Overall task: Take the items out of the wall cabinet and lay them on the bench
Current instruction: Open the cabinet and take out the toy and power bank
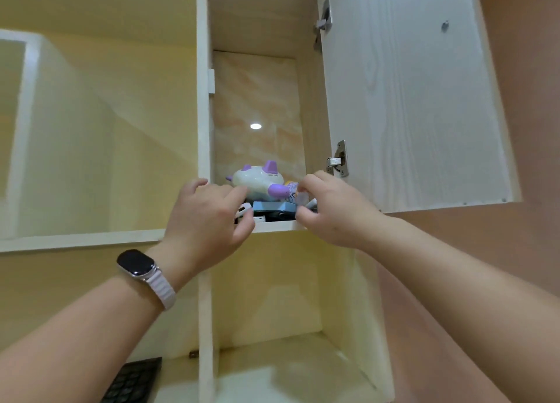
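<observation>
Step in hand: first reach into the open wall cabinet, door swung right. Nothing lifted out yet, by the look of it.

Pile sits at the shelf's front edge: toy plane on top of a flat blue box, both with the long axis across the opening. Plane's purple fin points up; nose end unclear.

Left hand curves at the pile's left side, right hand at its right, fingertips close around something pale. Cannot tell if either grips.

Next move likely needs the plane steadied or taken first, since it perches loose on the box
</observation>
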Demonstrator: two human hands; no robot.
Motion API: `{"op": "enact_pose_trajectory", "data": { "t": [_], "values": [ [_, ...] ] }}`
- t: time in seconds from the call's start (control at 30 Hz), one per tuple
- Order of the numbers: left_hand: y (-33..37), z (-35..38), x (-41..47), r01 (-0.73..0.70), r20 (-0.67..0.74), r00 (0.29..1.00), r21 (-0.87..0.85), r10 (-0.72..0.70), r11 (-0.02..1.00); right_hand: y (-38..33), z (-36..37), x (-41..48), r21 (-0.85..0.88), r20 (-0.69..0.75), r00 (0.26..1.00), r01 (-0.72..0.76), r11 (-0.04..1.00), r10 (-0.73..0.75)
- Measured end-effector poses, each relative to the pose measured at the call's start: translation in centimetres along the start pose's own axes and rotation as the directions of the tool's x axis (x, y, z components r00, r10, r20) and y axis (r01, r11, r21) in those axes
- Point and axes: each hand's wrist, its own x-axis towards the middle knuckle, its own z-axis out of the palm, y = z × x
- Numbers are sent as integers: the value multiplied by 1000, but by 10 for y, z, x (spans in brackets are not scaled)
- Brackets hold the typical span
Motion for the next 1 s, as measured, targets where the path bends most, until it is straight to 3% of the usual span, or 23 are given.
{"op": "enact_pose_trajectory", "data": {
  "t": [0.2,0.37,0.5,0.67,0.77,1.0],
  "values": [
    [8,9,54,7,256,966,58,-21,998,0,28,59,115,145,988,-66,991,49],
    [12,18,74,64,514,843,190,-155,980,4,45,87,123,256,966,-73,990,40],
    [19,21,79,33,605,755,349,-252,937,7,53,91,124,238,971,-38,992,8],
    [21,29,79,52,679,666,371,-309,927,11,62,92,68,176,984,-9,998,-3],
    [20,32,76,65,640,708,362,-298,930,12,60,89,98,77,997,-5,995,-3],
    [19,30,74,116,582,765,297,-276,948,12,46,73,374,-189,982,75,924,-4]
  ]
}}
